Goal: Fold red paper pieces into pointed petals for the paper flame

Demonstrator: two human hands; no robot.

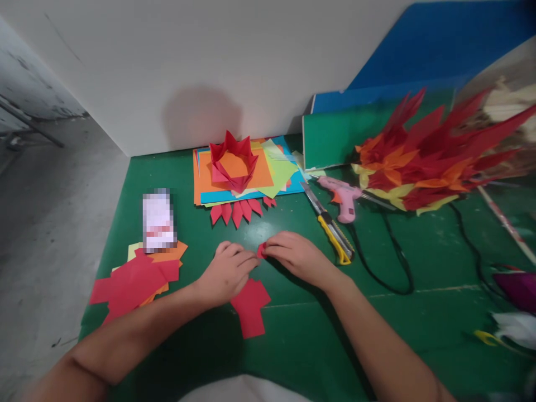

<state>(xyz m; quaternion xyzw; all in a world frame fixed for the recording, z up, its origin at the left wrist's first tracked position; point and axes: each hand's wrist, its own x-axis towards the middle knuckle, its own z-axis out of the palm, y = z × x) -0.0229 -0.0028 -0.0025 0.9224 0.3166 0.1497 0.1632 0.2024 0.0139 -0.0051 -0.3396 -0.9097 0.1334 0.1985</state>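
Near the front middle of the table, my right hand (298, 258) pinches a small folded piece of red paper (262, 250). My left hand (229, 270) meets it from the other side, fingers closed together at the paper's left edge; the fingertips partly hide the piece. Just below my left hand lies a flat red paper cutout (251, 308), its upper part covered by the hand. Beyond both hands sits a row of red pointed paper petals (237, 212). A red paper ring with pointed tips (233, 181) stands upright on stacked coloured sheets (268, 167).
Left are red and orange cutouts (136, 282) and a blurred-out rectangular object (159, 220). Right lie a yellow utility knife (333, 231) and a pink glue gun (341, 195) with its black cord. Red-orange paper flowers (422, 156) stand farther right. A white board (201, 61) rises behind.
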